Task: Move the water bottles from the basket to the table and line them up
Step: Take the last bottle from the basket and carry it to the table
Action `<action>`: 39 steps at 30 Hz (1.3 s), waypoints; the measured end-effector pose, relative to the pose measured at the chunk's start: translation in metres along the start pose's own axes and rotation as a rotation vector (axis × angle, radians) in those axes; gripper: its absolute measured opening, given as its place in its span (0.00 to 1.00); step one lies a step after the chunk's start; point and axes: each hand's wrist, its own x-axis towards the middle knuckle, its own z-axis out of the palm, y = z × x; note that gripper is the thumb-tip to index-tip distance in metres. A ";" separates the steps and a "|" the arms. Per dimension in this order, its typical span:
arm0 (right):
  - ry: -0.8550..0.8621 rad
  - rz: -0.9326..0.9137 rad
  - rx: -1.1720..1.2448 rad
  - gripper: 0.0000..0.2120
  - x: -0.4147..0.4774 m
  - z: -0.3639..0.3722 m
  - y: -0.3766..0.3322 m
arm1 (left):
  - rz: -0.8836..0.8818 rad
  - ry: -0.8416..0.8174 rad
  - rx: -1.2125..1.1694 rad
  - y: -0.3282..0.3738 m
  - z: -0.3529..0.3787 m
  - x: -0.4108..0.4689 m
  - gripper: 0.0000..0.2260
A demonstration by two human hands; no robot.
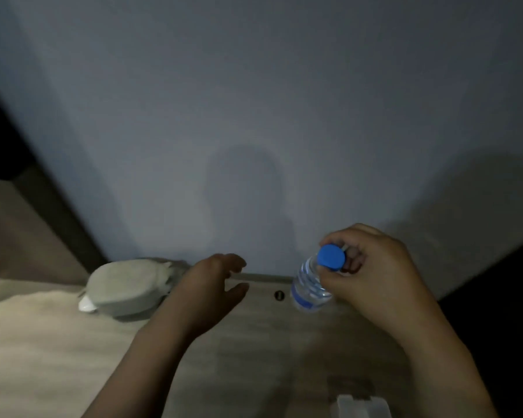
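Table edge, bottle beside wall

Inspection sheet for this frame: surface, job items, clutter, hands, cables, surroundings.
Surface: pale wood-look table against the wall, with a small dark round fitting near its back edge.
Job's things: one water bottle with a blue cap, tilted; no basket in view.
Clutter: grey fabric lump at back left; pale cloth on the left; whitish object at the bottom edge, unclear.
Hands: right hand, grip around the bottle's neck; left hand open, empty, above the table.
Cables: nothing seen.
Surroundings: plain bluish wall; dim light.
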 end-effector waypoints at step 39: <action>-1.000 -1.125 0.246 0.12 0.122 0.476 -0.488 | -1.174 0.768 -0.056 -0.363 -0.267 -0.278 0.15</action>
